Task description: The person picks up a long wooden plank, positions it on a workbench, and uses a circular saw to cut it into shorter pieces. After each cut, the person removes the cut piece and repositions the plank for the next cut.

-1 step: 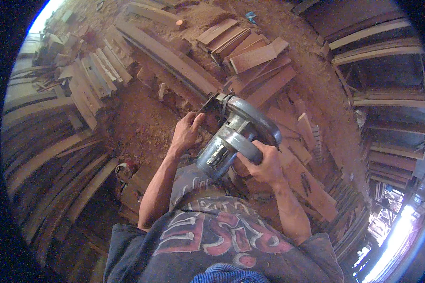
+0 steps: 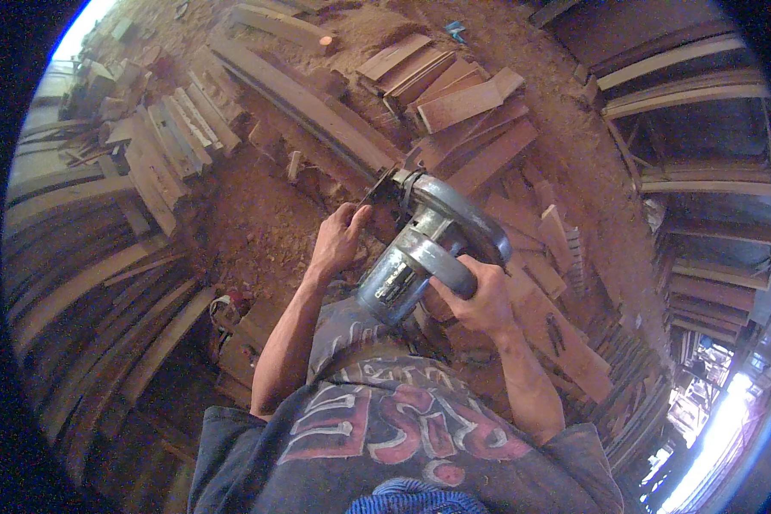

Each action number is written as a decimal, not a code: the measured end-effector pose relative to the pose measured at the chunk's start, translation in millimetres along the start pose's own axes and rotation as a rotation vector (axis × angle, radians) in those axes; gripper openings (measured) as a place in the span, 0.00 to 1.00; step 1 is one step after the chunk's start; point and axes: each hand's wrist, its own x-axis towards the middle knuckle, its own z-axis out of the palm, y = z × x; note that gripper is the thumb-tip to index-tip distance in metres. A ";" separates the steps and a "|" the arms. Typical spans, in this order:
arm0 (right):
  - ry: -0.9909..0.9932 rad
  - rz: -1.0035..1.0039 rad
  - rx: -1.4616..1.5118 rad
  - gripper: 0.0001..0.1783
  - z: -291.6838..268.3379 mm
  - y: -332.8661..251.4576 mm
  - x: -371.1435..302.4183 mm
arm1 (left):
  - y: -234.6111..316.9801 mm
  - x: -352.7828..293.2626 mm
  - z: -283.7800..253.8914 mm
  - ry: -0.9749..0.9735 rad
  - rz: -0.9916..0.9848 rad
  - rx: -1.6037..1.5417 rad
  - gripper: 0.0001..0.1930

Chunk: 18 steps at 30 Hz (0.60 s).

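A grey metal circular saw (image 2: 394, 278) is in front of my body, its far end at the near end of a long wooden beam (image 2: 317, 116). My right hand (image 2: 486, 295) is wrapped round the saw's curved rear handle (image 2: 441, 264). On the left side, my left hand (image 2: 336, 238) is closed, with thumb and fingers pinching the edge of the saw's dark base plate (image 2: 377, 186). The beam stretches away toward the far left. The saw's body hides its blade, and I cannot tell whether it touches the wood.
Cut boards (image 2: 471, 98) lie in a loose pile beyond the saw, with more planks (image 2: 557, 330) to the right. Stacked long timber (image 2: 103, 283) fills the left side. Wooden racks (image 2: 702, 184) stand at the right. Reddish sawdust (image 2: 257, 206) covers the ground.
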 end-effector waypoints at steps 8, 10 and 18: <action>0.096 -0.107 0.013 0.13 5.2 1.9 0.6 | 13.2 -3.8 -4.1 -0.005 -0.030 -0.007 0.27; 0.096 -0.106 -0.017 0.13 6.0 3.1 0.9 | 14.9 -5.2 -4.1 0.014 -0.014 -0.032 0.27; 0.093 -0.101 0.028 0.13 6.7 3.5 0.8 | 16.0 -4.3 -5.4 0.013 -0.017 0.004 0.27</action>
